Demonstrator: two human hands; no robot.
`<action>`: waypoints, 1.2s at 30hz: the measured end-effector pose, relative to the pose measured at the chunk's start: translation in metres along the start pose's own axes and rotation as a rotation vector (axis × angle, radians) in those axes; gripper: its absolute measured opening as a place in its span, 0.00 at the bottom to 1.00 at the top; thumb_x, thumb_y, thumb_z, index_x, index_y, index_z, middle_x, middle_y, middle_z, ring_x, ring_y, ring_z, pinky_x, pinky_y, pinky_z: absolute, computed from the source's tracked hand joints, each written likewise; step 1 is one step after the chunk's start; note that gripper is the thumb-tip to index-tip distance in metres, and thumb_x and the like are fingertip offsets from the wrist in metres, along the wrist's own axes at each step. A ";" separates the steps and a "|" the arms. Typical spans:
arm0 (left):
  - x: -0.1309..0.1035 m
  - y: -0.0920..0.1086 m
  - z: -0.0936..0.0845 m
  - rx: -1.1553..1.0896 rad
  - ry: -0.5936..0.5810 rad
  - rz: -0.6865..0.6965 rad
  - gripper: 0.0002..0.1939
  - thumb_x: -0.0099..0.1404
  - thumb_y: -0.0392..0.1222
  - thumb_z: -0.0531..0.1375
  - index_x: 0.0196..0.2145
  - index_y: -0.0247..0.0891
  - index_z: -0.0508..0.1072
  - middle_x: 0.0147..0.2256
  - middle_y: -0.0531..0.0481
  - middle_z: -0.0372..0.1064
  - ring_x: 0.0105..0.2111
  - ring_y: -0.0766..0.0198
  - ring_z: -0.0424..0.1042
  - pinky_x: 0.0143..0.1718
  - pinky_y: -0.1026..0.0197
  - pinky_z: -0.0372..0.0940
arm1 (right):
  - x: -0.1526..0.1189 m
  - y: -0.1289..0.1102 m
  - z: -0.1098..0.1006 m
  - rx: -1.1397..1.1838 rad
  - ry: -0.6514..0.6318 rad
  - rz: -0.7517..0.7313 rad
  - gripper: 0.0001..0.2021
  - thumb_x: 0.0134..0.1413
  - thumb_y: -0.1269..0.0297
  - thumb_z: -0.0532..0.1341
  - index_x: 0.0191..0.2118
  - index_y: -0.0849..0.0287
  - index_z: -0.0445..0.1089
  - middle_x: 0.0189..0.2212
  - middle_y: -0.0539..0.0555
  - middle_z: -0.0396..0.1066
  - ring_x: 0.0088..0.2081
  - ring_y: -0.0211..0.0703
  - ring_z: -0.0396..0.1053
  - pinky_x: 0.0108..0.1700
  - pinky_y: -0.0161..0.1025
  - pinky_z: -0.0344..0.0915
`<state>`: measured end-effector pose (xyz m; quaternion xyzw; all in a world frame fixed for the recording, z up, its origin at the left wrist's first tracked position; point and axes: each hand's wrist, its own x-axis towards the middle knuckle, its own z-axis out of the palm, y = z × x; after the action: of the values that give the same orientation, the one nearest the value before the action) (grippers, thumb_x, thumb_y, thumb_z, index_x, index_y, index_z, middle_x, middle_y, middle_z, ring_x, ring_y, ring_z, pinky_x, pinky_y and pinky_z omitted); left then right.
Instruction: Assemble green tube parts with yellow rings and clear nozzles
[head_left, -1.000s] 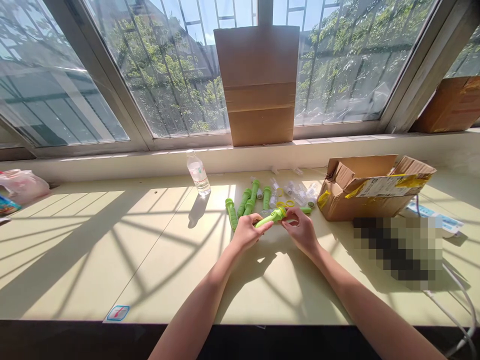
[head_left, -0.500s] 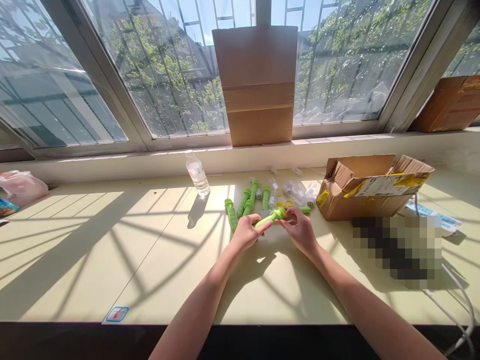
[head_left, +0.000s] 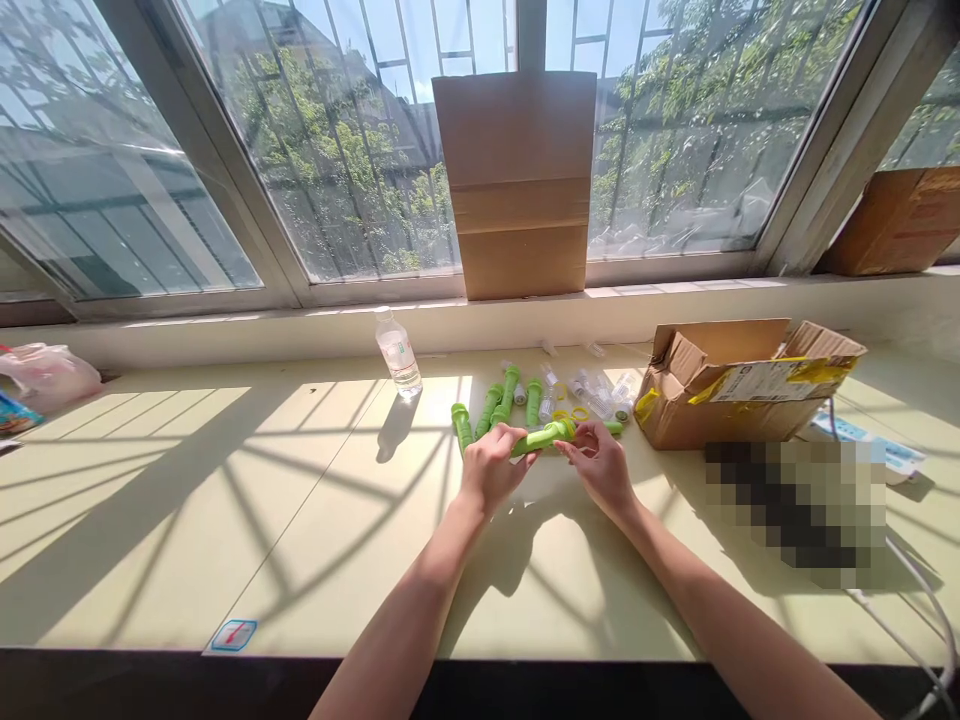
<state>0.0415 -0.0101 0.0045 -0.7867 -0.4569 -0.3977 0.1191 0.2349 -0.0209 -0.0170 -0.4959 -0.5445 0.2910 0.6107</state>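
Green tube (head_left: 540,440) | between left hand (head_left: 489,468) and right hand (head_left: 600,466) | hands grasp opposite ends

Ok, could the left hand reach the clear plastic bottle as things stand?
Probably, once freed: the left hand holds a slim green plastic tube, but nothing appears to stand in front of the clear plastic bottle.

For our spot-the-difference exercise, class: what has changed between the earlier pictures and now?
The left hand has shifted slightly on the green tube, which looks a little more level. Nothing was visibly taken up or let go: the right hand stays at the tube's wider end. The bottle and open cardboard box stayed put.
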 end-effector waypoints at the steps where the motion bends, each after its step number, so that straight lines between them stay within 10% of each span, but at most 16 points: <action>1: 0.000 -0.001 0.000 0.000 0.010 0.011 0.11 0.56 0.40 0.72 0.36 0.41 0.76 0.34 0.53 0.79 0.31 0.62 0.79 0.27 0.65 0.66 | 0.000 0.000 0.000 -0.008 -0.018 0.007 0.18 0.45 0.51 0.69 0.35 0.54 0.63 0.37 0.59 0.78 0.29 0.49 0.77 0.26 0.42 0.72; 17: -0.006 0.001 0.005 -0.019 -0.134 -0.032 0.16 0.61 0.56 0.67 0.33 0.40 0.80 0.28 0.49 0.80 0.25 0.59 0.78 0.27 0.63 0.66 | 0.001 0.002 -0.001 -0.087 -0.050 0.015 0.17 0.39 0.60 0.67 0.35 0.53 0.60 0.31 0.54 0.76 0.30 0.48 0.74 0.26 0.39 0.69; 36: 0.004 0.010 -0.004 -0.212 -0.306 -0.359 0.14 0.58 0.53 0.68 0.36 0.41 0.82 0.27 0.47 0.78 0.28 0.56 0.76 0.34 0.56 0.67 | -0.001 0.002 -0.001 -0.067 -0.035 -0.001 0.14 0.41 0.61 0.65 0.34 0.53 0.61 0.32 0.53 0.74 0.29 0.46 0.73 0.27 0.41 0.70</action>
<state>0.0482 -0.0154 0.0118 -0.7520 -0.5578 -0.3345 -0.1071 0.2361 -0.0214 -0.0189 -0.5106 -0.5651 0.2808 0.5840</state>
